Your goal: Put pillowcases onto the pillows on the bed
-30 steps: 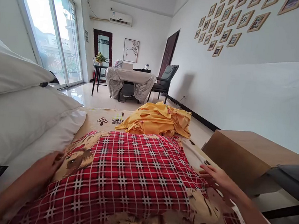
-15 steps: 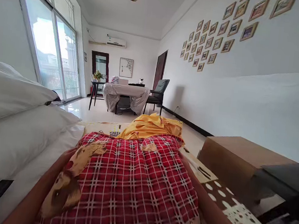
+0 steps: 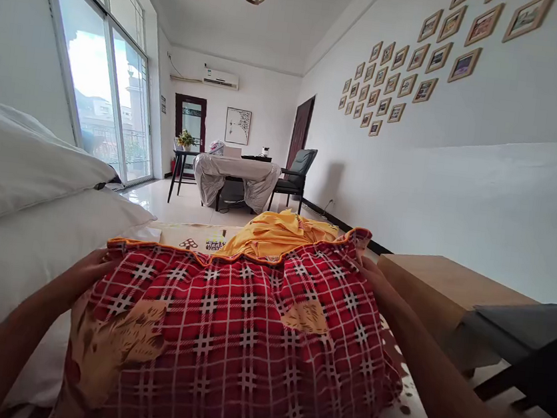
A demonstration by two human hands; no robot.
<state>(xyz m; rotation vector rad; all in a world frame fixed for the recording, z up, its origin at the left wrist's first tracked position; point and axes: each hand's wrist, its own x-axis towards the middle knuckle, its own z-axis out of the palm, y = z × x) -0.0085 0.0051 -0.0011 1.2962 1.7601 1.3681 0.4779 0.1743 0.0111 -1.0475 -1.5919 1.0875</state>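
A red plaid cloth (image 3: pixel 245 326) with brown animal prints and an orange-edged top hem spreads between my hands and fills the lower middle. I cannot tell whether it is a cover or a blanket. At its upper left corner, my left hand (image 3: pixel 100 265) is closed on the edge, fingers partly hidden behind the fabric. My right hand (image 3: pixel 372 277) grips the upper right corner, which stands higher than the left one. Just beyond the hem lies a crumpled yellow cloth (image 3: pixel 280 233).
White pillows (image 3: pixel 32 208) are stacked on the left. Beneath the cloths is a patterned bed sheet (image 3: pixel 180 233). On the right are a brown box-like piece (image 3: pixel 430 287) and a dark chair (image 3: pixel 535 339). A covered table (image 3: pixel 237 171) and a black chair (image 3: pixel 297 174) stand farther back.
Both hands have moved outward and up along the red plaid cloth to its top corners. The hem is now raised and stretched wider, its right corner lifted.
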